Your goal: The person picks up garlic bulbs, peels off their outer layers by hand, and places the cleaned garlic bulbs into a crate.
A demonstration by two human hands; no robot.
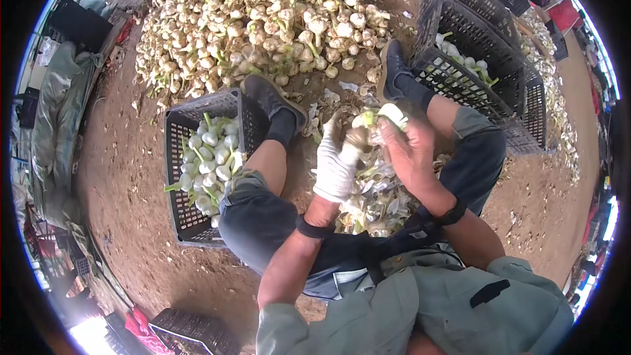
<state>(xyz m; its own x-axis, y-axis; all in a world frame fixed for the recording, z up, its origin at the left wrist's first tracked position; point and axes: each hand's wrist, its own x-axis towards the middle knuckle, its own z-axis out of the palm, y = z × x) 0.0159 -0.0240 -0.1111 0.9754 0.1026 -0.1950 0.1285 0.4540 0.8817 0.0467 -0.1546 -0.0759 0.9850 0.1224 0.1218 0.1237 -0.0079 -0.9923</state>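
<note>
Holding garlic bulb [362, 119] between hands above peel scraps [376, 190]; your gloved left hand [338, 158] is curling fingers round it, bare right hand [413, 158] pinching pale peel [393, 116]. Long axis running roughly sideways, green end pointing right.

The left hand [336, 161], wearing a white fabric glove, is holding a pale round bulb with a green stem [363, 119] to the right of the black perforated plastic crate [169, 177]. The bare right hand [411, 154] is pinching a blurred, whitish-green strip [393, 116] farther right of the crate. Smooth white bulbs with green stems [209, 165] are lying inside the crate; a large heap of brownish-white bulbs [263, 26] is spreading beyond it.
</note>
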